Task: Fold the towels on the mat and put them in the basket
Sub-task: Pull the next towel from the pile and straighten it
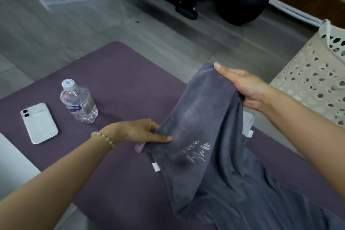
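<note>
Grey towel (201,117) is stretched between your hands above the purple mat (112,80). Your left hand (138,130) pinches its edge at 8 o'clock and your right hand (242,84) grips the far end at 2 o'clock, probably to line up a fold. Its lower part runs off frame at 5 o'clock. The basket (308,80) at 3 o'clock is cut off, so you cannot see its contents.

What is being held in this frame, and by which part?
The grey towel: the left hand pinches its left edge, and the right hand grips its upper right edge.
</note>
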